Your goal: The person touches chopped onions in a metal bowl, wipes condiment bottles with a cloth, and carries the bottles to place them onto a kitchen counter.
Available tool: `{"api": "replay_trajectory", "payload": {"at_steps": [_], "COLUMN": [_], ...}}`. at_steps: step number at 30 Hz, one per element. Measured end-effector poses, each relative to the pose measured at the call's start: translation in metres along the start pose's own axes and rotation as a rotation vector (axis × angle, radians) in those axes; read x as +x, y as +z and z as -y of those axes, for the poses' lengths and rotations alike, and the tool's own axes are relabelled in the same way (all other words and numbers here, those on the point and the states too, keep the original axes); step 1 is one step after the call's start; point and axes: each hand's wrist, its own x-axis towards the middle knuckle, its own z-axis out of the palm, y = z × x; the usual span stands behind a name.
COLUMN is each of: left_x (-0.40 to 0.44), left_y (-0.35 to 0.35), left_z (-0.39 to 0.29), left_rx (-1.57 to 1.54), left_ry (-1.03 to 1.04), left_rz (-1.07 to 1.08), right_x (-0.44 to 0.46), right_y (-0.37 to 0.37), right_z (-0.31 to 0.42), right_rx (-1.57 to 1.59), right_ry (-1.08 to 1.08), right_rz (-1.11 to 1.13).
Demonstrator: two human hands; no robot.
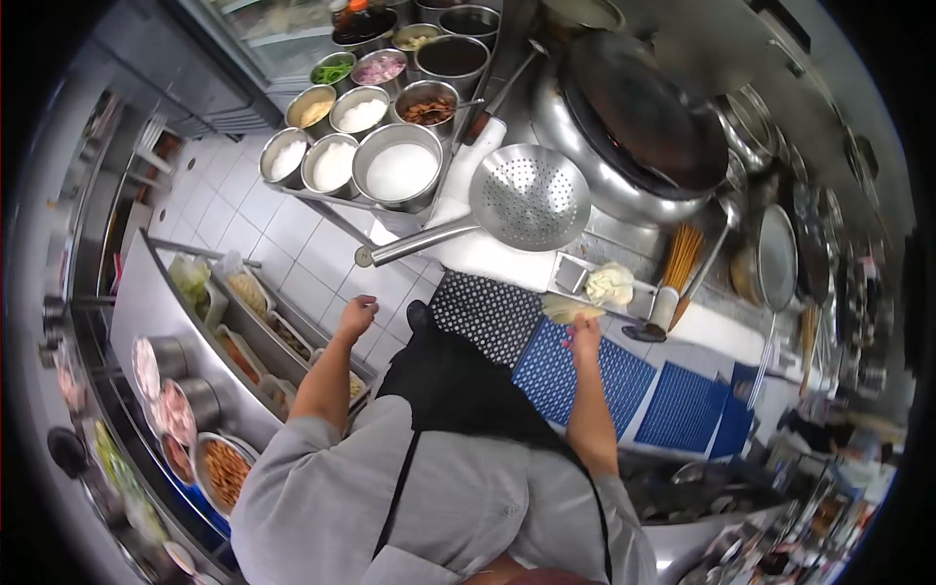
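Observation:
My right hand [585, 338] is closed on a pale yellow cloth [571, 310] near the stove's front edge; its folds hide part of the fingers. Beside it on the ledge lies a crumpled cream-coloured cloth [609, 284]. My left hand [360, 314] hangs over the tiled floor with curled fingers, and nothing shows in it. A steel perforated strainer [530, 198] rests between the ingredient pots and the stove, its handle pointing toward my left side. Behind the strainer, a large dark wok [639, 117] stands tilted on the steel burner ring.
Steel pots of white powder [398, 172], chopped onion [380, 68] and sauces crowd the stand ahead left. A bamboo brush [682, 255] and ladle [723, 219] lie at the right. An ingredient counter [161, 312] stands left. Blue mats [595, 375] cover the floor.

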Motion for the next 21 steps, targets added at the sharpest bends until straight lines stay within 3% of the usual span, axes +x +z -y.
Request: {"api": "replay_trajectory", "payload": {"at_steps": [4,7,10,14,16,18,21], "left_x": [-0.02,-0.027,0.005,0.085,0.11,0.163,0.173], "left_y": [-0.041,-0.098,-0.15,-0.188,-0.196,-0.207,-0.213], "left_z": [-0.017,-0.089,-0.167,-0.26,-0.307,-0.331,-0.386], "left_rx": [-0.532,-0.596,-0.599,-0.529,-0.41,-0.114,0.159], "left_ry": [-0.003,0.185,0.418,0.406,0.358,0.353,0.261], "left_rz": [-0.405,-0.618,-0.711,-0.666,-0.633,-0.706,-0.589], "right_x": [-0.01,-0.016,0.009,-0.008,-0.023,-0.034,-0.034], "right_y": [-0.036,-0.064,-0.077,-0.052,-0.039,-0.025,-0.015], "right_z": [-0.009,-0.007,-0.03,-0.034,-0.027,-0.019,-0.028], "right_rx": [-0.137,-0.167,-0.21,-0.217,-0.111,-0.041,-0.041], "right_ry": [-0.065,-0.091,-0.274,-0.298,-0.186,-0.115,-0.117], "right_rz": [0.059,0.052,0.066,-0.105,-0.056,-0.035,-0.109]}}
